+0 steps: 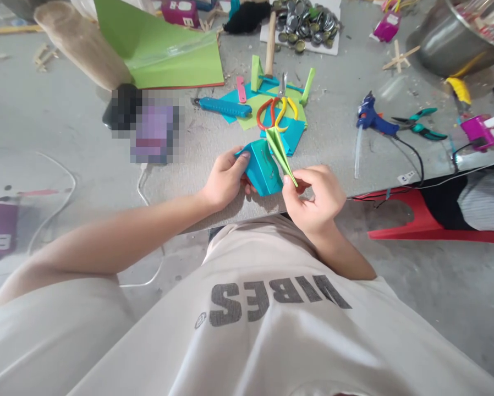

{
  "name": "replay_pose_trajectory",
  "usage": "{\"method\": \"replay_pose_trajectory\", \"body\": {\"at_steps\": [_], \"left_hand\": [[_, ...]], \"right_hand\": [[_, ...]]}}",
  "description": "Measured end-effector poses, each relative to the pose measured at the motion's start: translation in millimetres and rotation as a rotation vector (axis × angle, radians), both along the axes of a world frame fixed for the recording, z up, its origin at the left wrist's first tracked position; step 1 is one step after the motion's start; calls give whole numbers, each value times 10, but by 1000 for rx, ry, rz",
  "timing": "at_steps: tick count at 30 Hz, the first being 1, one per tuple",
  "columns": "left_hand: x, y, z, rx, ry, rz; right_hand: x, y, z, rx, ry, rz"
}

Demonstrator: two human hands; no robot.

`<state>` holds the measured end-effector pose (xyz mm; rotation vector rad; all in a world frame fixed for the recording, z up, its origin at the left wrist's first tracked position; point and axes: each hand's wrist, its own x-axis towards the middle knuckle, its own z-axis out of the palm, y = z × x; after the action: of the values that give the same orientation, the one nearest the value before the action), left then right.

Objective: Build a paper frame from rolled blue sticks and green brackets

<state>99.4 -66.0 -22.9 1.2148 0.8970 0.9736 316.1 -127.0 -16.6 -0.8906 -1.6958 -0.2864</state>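
My left hand [226, 179] is closed on a folded piece of blue paper [261, 168], which has what looks like glue strands on its face. Between the thumb and fingers of my right hand [315, 195] is a narrow folded strip of green paper [279, 147], slanting up and left beside the blue piece. Just beyond my hands lie scissors [277, 113] with one orange and one yellow handle loop, on top of blue and green paper pieces [253, 110]. A blue utility knife [224, 106] and a small pink folding blade [241, 89] are close by.
To the right lie a blue glue gun [374, 118], teal-handled pliers [424, 125] and a metal pot [457, 38]. Bottle caps [305, 25] are heaped at the back. A green sheet [176, 60], a bottle-shaped object [82, 44] and a blurred-out phone [154, 132] occupy the left.
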Motion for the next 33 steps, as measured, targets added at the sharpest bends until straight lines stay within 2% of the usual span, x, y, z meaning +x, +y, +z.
{"method": "replay_pose_trajectory", "body": {"at_steps": [5, 21, 26, 30, 33], "left_hand": [[6, 0, -43, 24, -4, 52], [-20, 17, -94, 18, 18, 64], [-23, 18, -67, 33, 6, 75], [-20, 10, -50, 21, -1, 76], [-18, 5, -45, 22, -12, 83]], "right_hand": [[2, -7, -51, -29, 30, -8], [-34, 18, -115, -155, 144, 16], [14, 66, -243, -210, 247, 39], [137, 77, -346, -332, 177, 57], [234, 48, -340, -390, 105, 102]]}}
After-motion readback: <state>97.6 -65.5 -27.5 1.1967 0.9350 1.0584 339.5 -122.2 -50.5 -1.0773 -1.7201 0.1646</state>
